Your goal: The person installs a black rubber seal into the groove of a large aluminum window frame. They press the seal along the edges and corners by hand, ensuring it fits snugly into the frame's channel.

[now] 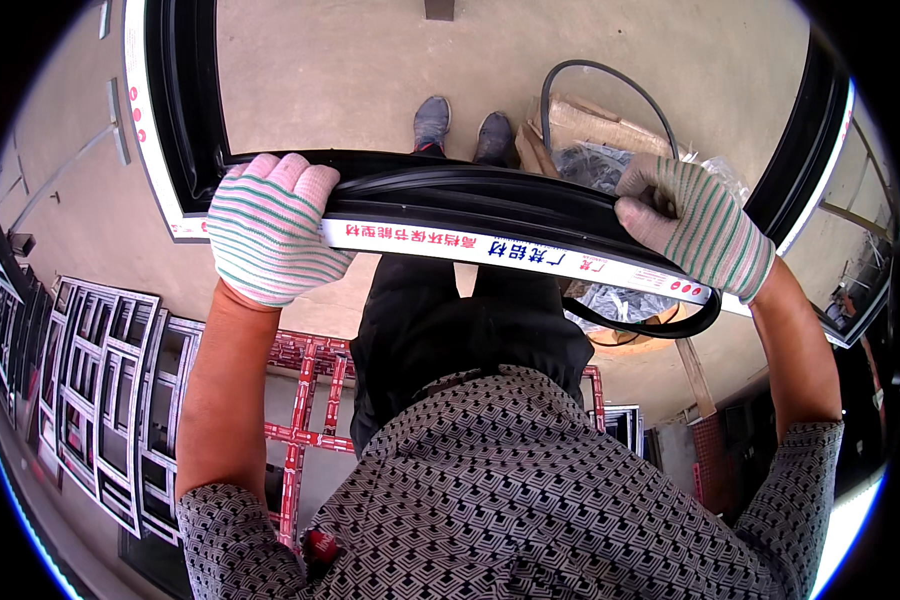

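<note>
In front of me is a black aluminium window frame (175, 95), with white printed protective film along its edges. A black rubber sealing strip (440, 174) lies along the frame's near bar, slightly bowed between my hands. At the near-left corner my left hand (270, 225), in a white glove with green stripes, has its fingers curled over the bar. Towards the bar's right end my right hand (698, 222), gloved alike, is closed in a pinch on the strip. More of the strip loops out beyond my right hand and hangs below the bar. The gloves hide the strip's contact points.
Beneath the frame's right part, an opened cardboard box (595, 125) and clear plastic wrapping (610, 300) lie on the floor. Several pale frames (110, 390) lean together at the left. Red-filmed profiles (305, 435) stand close by my legs. A wooden batten (695, 375) is at the right.
</note>
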`<action>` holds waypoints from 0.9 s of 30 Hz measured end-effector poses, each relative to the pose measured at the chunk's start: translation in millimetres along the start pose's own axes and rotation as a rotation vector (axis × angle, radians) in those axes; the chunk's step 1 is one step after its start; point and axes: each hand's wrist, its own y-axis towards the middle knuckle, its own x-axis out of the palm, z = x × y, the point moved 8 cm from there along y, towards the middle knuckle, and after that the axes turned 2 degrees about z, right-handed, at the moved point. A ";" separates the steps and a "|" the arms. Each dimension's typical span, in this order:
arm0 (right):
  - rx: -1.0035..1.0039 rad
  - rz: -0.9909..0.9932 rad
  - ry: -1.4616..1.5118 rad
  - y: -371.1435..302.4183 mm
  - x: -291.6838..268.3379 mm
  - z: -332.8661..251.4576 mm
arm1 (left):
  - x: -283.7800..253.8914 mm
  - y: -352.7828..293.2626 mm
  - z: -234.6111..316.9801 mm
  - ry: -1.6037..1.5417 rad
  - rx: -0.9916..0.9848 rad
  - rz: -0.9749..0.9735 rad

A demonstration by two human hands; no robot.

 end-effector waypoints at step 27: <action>0.347 -0.529 0.729 -80.5 44.1 31.4 | 30.7 13.2 33.8 -0.026 0.015 -0.079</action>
